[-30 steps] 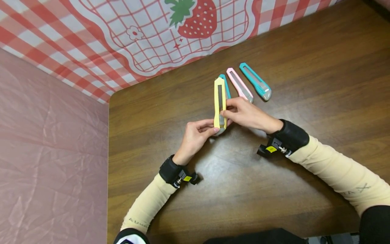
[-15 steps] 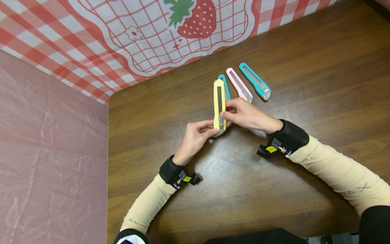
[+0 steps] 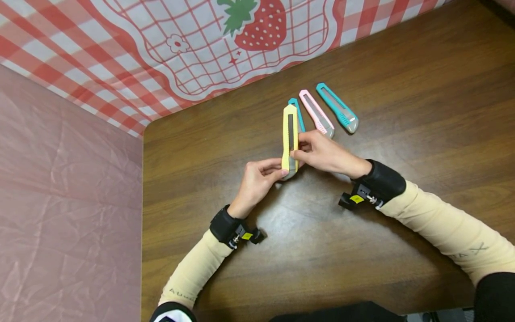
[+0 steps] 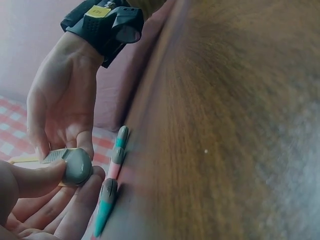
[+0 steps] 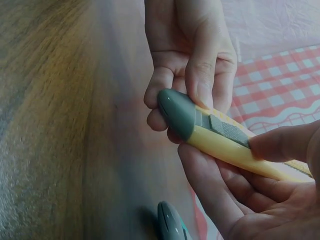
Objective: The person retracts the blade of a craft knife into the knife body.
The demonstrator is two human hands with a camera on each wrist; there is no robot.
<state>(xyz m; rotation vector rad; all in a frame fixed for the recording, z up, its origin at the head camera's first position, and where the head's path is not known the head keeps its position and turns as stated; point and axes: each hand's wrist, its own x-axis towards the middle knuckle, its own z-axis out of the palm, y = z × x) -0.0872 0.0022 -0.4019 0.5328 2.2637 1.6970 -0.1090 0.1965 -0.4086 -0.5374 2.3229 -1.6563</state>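
A yellow utility knife [image 3: 286, 134] with a grey end cap is held up in both hands, its tip pointing away from me. My left hand [image 3: 258, 182] pinches it near the grey end cap [image 4: 77, 167]. Farther along the body, my right hand [image 3: 329, 153] grips it from the right, and its thumb touches the grey slider [image 5: 227, 131]. No blade shows past the tip in the head view. Partly hidden behind the yellow knife, a teal utility knife [image 3: 298, 115] lies on the table.
A pink utility knife [image 3: 316, 112] and another teal utility knife [image 3: 337, 107] lie side by side on the wooden table [image 3: 322, 250], beyond my right hand. A red-and-white checked cloth [image 3: 120, 49] hangs behind the table, and pink fabric [image 3: 68, 201] at the left.
The small blade tip seen earlier at the yellow knife's top has gone from view. Its slider and my right thumb have shifted slightly down toward the grey end cap.
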